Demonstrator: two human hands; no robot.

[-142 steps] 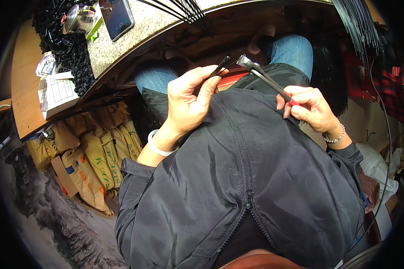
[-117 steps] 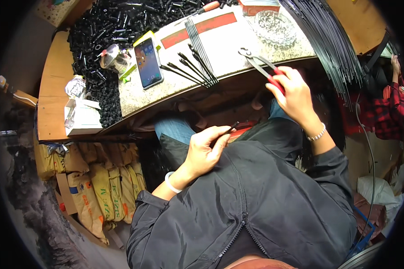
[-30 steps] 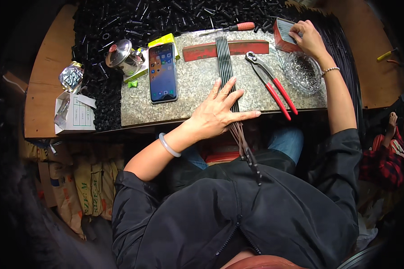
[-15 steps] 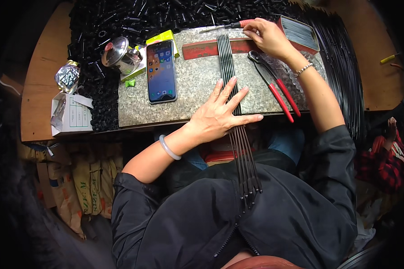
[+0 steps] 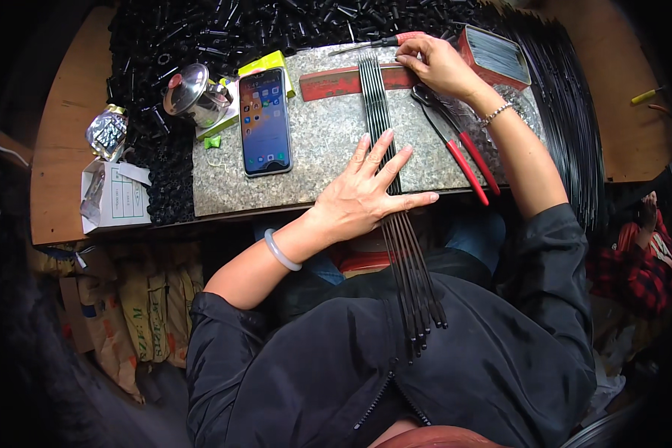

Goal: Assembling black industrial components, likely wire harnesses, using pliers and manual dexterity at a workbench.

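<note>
My left hand [image 5: 355,196] lies flat with fingers spread across a bundle of thin black rods [image 5: 377,97], pressing them at the bench's front edge. The rods fan out below that hand toward my jacket, their tipped ends hanging over my lap. Their far ends lie side by side across a worn red metal bar [image 5: 328,84]. Just right of those ends, my right hand [image 5: 442,69] is closed in a pinch at the bar; whatever its fingertips hold is too small to make out. Red-handled pliers [image 5: 467,160] rest below my right hand.
A red box [image 5: 467,48] of thin metal pins stands at right, near a red-handled pointed tool [image 5: 408,37]. Left are a phone [image 5: 266,123], a lidded metal pot [image 5: 198,97] and a white carton [image 5: 119,198]. Black parts [image 5: 276,30] heap behind; long black rods [image 5: 567,112] lie right.
My right hand has come slightly down and left, its fingers still pinched. The near ends of the rods have swung a little right. My left hand stays on the rods.
</note>
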